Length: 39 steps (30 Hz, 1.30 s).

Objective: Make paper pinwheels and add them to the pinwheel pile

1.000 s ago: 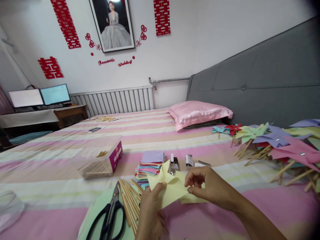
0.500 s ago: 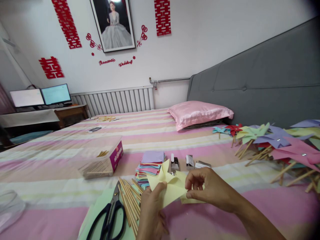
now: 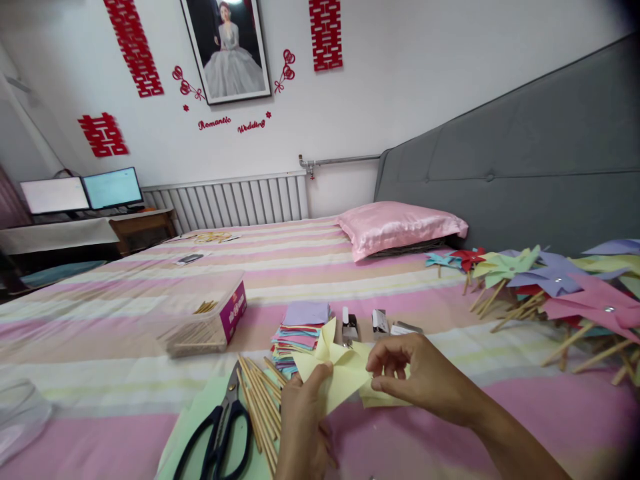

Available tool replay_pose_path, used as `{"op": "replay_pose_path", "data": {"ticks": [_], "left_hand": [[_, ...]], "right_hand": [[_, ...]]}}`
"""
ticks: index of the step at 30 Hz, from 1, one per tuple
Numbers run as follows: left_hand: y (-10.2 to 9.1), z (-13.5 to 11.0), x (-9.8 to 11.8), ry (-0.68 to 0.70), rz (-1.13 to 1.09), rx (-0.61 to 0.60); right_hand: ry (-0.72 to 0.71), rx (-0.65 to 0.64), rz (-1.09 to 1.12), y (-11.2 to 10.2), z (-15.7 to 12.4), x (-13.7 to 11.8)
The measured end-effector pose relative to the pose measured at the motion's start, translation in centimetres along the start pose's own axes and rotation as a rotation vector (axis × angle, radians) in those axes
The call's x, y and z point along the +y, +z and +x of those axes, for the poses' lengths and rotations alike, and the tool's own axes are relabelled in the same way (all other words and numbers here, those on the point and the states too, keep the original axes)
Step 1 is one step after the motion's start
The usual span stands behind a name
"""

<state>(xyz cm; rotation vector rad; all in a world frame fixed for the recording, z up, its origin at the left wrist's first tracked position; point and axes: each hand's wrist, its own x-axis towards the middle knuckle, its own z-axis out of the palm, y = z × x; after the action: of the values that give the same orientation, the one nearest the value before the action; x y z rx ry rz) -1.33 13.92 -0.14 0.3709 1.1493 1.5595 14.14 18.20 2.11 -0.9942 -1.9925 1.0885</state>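
Observation:
A pale yellow paper pinwheel (image 3: 345, 375), its corners folded in toward the middle, is pinched in my left hand (image 3: 304, 417), the thumb pressing on its face. At the pinwheel's right edge, my right hand (image 3: 425, 381) has its thumb and forefinger close together. A tiny glint shows at those fingertips, too small to name. Another piece of yellow paper (image 3: 385, 399) lies on the bed below my right hand. Behind the pinwheel stands a stack of coloured paper squares (image 3: 305, 317), partly covered by it.
Scissors (image 3: 220, 427) and wooden sticks (image 3: 260, 400) lie on green paper (image 3: 173, 440) at left. Beyond are a clear tub of sticks (image 3: 200, 333) and small boxes (image 3: 349, 327). Finished pinwheels (image 3: 555, 283) crowd the right, near a pink pillow (image 3: 400, 227).
My right hand's fingertips have shifted slightly left along the pinwheel's edge. My left hand keeps its hold, and the surroundings look the same.

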Motion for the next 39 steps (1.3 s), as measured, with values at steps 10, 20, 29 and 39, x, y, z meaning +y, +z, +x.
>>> {"op": "replay_pose_path", "data": {"ticks": [10,20,29,39], "left_hand": [[0.12,0.17,-0.03,-0.028,0.006,0.024],[-0.21,0.62,-0.4,0.014,-0.008,0.008],[-0.12,0.6,-0.69,0.039,-0.004,0.024],[-0.43,0.85,-0.86,0.064,0.051,0.015]], "right_hand": [[-0.017,0.027,-0.117,0.41,-0.06,0.36],[-0.07,0.064,-0.175,0.73,0.03,0.19],[-0.112,0.07,-0.131,0.88,0.04,-0.1],[-0.132,0.073,-0.144,0.89,-0.09,-0.28]]}}
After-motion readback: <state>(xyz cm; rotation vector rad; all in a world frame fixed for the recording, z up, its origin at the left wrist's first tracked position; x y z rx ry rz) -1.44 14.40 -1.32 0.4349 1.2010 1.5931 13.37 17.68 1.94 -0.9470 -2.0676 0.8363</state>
